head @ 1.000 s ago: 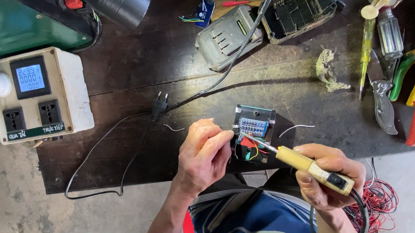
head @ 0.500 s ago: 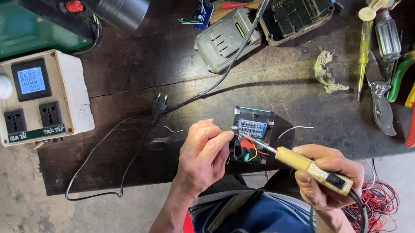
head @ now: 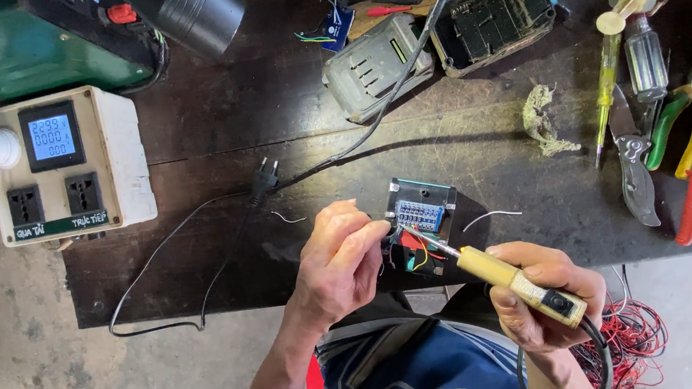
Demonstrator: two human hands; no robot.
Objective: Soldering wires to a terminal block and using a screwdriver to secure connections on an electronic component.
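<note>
Your right hand (head: 547, 290) is fisted around the yellow-handled soldering iron (head: 501, 277). Its long axis runs diagonally, metal tip pointing up-left onto the small black circuit board with the blue component block (head: 421, 213), which sits at the near edge of the dark wooden workbench (head: 217, 130). Your left hand (head: 339, 261) has fingers pinched shut at the board's left side; what they grip is hidden. The black two-pin plug (head: 262, 179) lies left of it, unplugged.

Bare tabletop (head: 219, 147) left of hands; plug (head: 262, 179), cord (head: 374, 130) across it
</note>
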